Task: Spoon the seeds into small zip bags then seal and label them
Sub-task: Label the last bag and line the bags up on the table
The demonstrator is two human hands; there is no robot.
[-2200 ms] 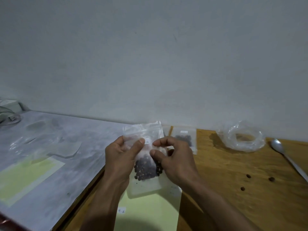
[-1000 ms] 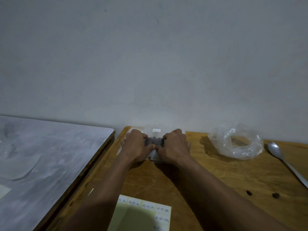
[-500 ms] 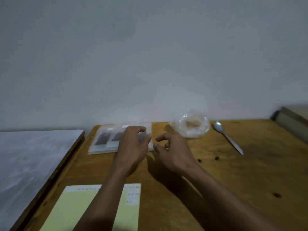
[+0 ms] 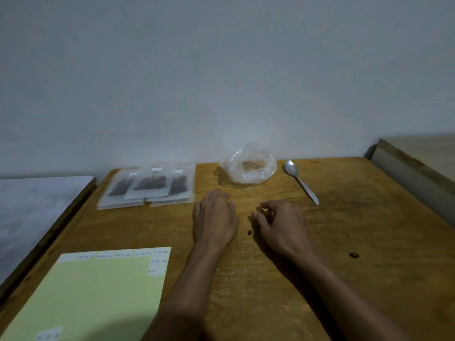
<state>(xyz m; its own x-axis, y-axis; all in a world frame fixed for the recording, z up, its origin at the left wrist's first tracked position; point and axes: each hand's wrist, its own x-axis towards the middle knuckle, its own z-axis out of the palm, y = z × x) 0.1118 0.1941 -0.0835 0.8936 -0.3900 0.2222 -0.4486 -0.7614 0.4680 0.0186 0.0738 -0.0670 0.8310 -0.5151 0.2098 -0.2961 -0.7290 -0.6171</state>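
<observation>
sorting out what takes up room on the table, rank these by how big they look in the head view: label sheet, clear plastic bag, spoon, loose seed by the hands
1. label sheet, though it lies nearest the camera
2. clear plastic bag
3. spoon, long but thin
4. loose seed

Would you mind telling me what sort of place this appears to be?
Probably a plain home or workshop desk used for packing seeds: a wooden table against a bare wall, filled zip bags, a spoon and a label sheet.
</observation>
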